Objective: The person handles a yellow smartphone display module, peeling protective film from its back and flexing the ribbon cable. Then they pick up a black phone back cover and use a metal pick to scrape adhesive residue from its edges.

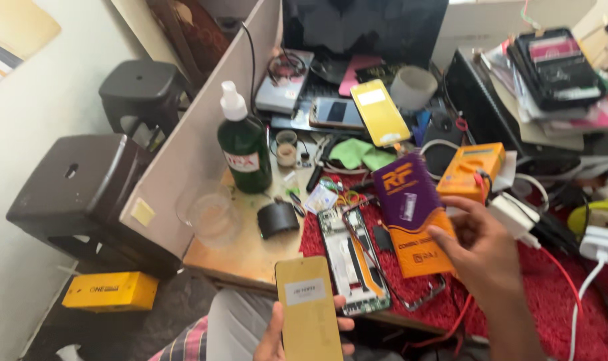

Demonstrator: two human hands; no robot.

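My left hand (277, 337) grips a flat phone screen panel (309, 309) covered with a yellow film and a white sticker, held at the bottom edge of the view. My right hand (481, 251) holds a flat purple and orange packet (411, 214) by its lower right side, above the red mat (518, 301). Between the two hands an opened phone body (352, 261) lies on the mat with its insides showing.
A dark green bottle (242, 144) with a white cap, a clear cup (210, 214) and a small black cylinder (277, 219) stand left. Another yellow-filmed panel (379, 112), an orange meter (470, 170), cables, chargers and stacked phones crowd the back and right. Dark stools (77, 194) sit beside the desk.
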